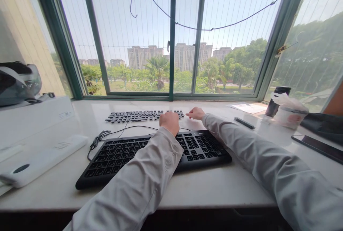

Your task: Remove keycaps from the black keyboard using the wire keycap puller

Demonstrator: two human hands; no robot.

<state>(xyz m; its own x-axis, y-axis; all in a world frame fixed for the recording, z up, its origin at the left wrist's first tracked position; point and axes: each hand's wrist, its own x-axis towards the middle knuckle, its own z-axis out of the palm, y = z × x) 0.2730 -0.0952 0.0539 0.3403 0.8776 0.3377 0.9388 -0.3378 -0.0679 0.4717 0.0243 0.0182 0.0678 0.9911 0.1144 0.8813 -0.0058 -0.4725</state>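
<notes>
A black keyboard base [118, 154] without its keycaps lies on the white tabletop in front of me, with bare switch sockets in rows. Beyond it, loose black keycaps [134, 116] are set out in keyboard order. My left hand [169, 121] reaches over the base to the right part of those keycaps, its fingers curled and their tips hidden behind the hand. Just right of the row's end, my right hand [196, 113] is low over the table, thumb and forefinger drawn together; anything between them is too small to make out.
A black cable [99, 138] lies coiled behind the keyboard base. To the right are a pen [244, 123], a phone [318, 147], a dark bottle [276, 102] and a bagged cup [291, 114]. A white box [40, 116] and a white power strip-like device [45, 161] occupy the left side.
</notes>
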